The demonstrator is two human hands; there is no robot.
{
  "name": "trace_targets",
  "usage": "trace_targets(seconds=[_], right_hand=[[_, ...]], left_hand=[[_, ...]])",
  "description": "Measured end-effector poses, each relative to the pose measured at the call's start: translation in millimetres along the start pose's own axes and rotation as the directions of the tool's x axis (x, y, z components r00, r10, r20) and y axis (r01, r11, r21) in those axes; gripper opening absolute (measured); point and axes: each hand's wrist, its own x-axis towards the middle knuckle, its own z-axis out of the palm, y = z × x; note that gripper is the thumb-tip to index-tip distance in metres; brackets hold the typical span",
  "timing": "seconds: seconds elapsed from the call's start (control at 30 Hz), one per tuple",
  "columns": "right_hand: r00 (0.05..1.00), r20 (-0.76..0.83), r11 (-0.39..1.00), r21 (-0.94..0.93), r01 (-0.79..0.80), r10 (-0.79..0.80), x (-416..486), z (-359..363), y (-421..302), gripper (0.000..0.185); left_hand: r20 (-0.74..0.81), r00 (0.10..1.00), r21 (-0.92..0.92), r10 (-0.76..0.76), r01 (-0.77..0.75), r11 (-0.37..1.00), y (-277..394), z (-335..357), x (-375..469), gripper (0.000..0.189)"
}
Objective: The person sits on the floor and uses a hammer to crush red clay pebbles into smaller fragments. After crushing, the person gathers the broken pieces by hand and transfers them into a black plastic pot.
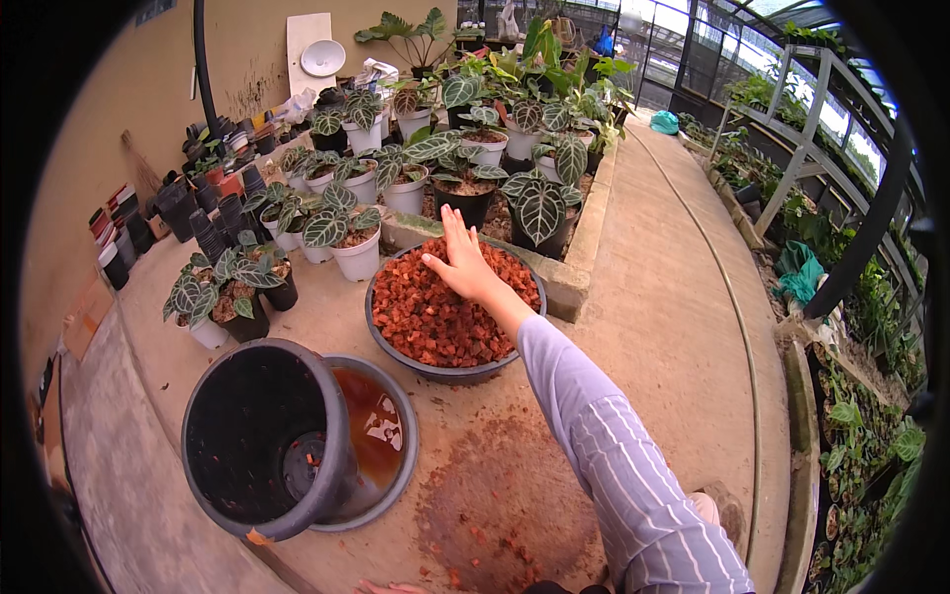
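Note:
My right hand (pixel 464 261) is stretched over a dark round basin (pixel 453 371) heaped with reddish-brown husk or bark chips (pixel 438 319). Its thumb stands apart from the fingers, and nothing shows in its grasp. Whether the palm touches the chips is hard to tell. Only some fingers of my left hand (pixel 390 588) show at the bottom edge, low over the floor. Left of the basin, a large black pot (pixel 223 438) tilts with its mouth towards me, a few chips inside. It overlaps a second shallow basin (pixel 412 438) holding brown liquid (pixel 364 416).
Potted plants with pale-veined leaves (pixel 356 223) crowd behind the chips, some inside a low concrete curb (pixel 568 286). A hose (pixel 731 282) runs along the right walkway. A damp stain (pixel 512 497) with scattered chips marks the floor before me. Stacked empty pots (pixel 174 204) line the left wall.

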Motion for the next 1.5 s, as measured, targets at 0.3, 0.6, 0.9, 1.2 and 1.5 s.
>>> trace_targets(seconds=[0.3,0.6,0.9,1.2,1.5], right_hand=[[0.992,0.072,0.969,-0.235,-0.080,0.099,-6,8,-5,0.093],[0.997,0.070,0.908,-0.420,0.011,0.021,-14,29,17,0.058],[0.988,0.135,0.775,-0.632,0.031,0.071,-16,36,5,0.065],[0.997,0.034,0.960,-0.274,-0.058,0.070,-13,-1,13,0.085],[0.976,-0.085,0.957,-0.197,-0.211,0.198,-37,20,32,0.110]], left_hand=[[-0.011,1.000,0.020,0.006,-0.006,1.000,-5,2,0,0.062],[-0.027,1.000,0.044,0.010,-0.009,0.999,-12,7,-1,0.065],[-0.050,0.998,0.051,0.024,-0.021,0.998,-18,13,-2,0.065],[-0.045,0.999,0.012,0.026,-0.025,1.000,-26,29,-3,0.063],[0.071,0.996,0.030,-0.048,0.046,0.998,-12,-11,-3,0.062]])
